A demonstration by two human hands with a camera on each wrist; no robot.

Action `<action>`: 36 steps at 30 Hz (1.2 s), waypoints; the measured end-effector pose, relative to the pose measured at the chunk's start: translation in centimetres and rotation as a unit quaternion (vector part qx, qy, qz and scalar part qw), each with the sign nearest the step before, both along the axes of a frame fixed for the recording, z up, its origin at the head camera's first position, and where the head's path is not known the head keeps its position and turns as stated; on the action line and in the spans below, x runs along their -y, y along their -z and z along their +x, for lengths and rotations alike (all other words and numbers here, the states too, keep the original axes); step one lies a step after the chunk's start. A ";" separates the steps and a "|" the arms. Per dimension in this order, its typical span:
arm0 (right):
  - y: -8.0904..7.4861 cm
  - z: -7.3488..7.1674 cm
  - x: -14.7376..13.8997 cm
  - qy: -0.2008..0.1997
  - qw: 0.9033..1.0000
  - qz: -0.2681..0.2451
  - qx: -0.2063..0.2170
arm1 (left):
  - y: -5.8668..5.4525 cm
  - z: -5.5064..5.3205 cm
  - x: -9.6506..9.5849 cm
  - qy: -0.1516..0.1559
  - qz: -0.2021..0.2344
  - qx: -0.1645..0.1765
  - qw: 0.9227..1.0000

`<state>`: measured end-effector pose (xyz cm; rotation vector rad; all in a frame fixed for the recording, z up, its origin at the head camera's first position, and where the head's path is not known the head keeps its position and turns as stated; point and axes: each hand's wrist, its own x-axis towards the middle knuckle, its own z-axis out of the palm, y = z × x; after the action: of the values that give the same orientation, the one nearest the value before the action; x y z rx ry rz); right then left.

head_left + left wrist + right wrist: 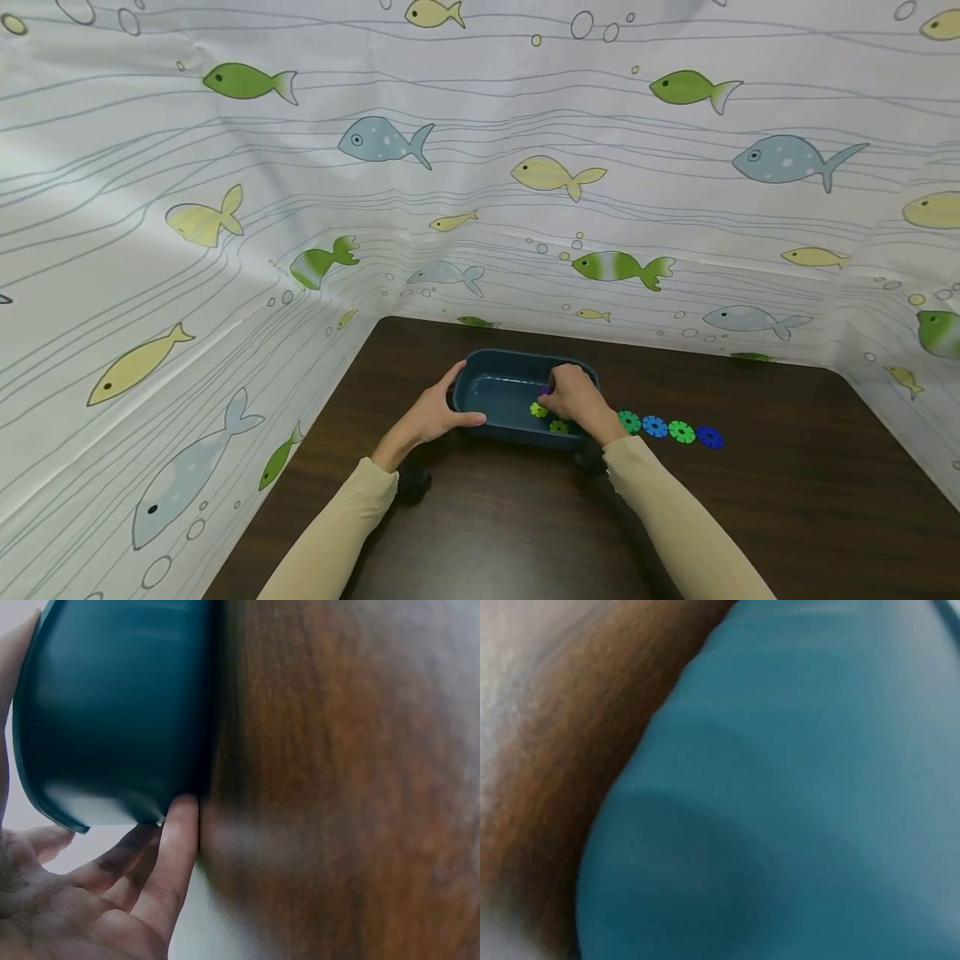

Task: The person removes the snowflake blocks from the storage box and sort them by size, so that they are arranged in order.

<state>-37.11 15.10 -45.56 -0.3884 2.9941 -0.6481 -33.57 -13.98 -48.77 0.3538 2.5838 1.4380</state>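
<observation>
A dark blue-teal plastic bin [495, 429] stands on the table. My left hand [435, 410] holds its left end, thumb over the front rim and fingers round the end wall. The left wrist view shows those fingers against the bin wall [112, 712]. My right hand [573, 396] reaches into the bin's right part with curled fingers. By its fingertips are a yellow slotted disc [537, 410] and a purple piece [544, 390]; whether it pinches either is hidden. An olive-green disc [558, 427] lies below the hand. Only the bin's outer side [780, 787] fills the right wrist view.
Right of the bin, a row of slotted discs lies on the dark wood table [750, 500]: teal [628, 422], light blue [655, 427], bright green [681, 432] and dark blue [709, 437]. A fish-patterned sheet [480, 183] rises behind the table and at its sides.
</observation>
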 end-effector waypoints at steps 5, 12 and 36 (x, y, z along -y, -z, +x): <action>-0.4 1.0 -0.9 0.010 0.999 -0.037 -0.025 | -0.1 0.1 0.0 -0.006 -0.006 0.002 1.000; -0.6 2.7 -3.2 0.010 0.991 -0.074 -0.109 | 0.0 0.1 0.2 -0.005 -0.024 -0.004 1.000; -0.1 6.6 -13.6 0.085 0.976 -0.098 -0.175 | 0.0 0.1 -0.1 -0.001 -0.036 -0.005 0.999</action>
<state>-30.53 28.74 -45.49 -0.2834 3.3343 -0.9930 -33.51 -13.86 -48.79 0.3491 2.6363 1.3442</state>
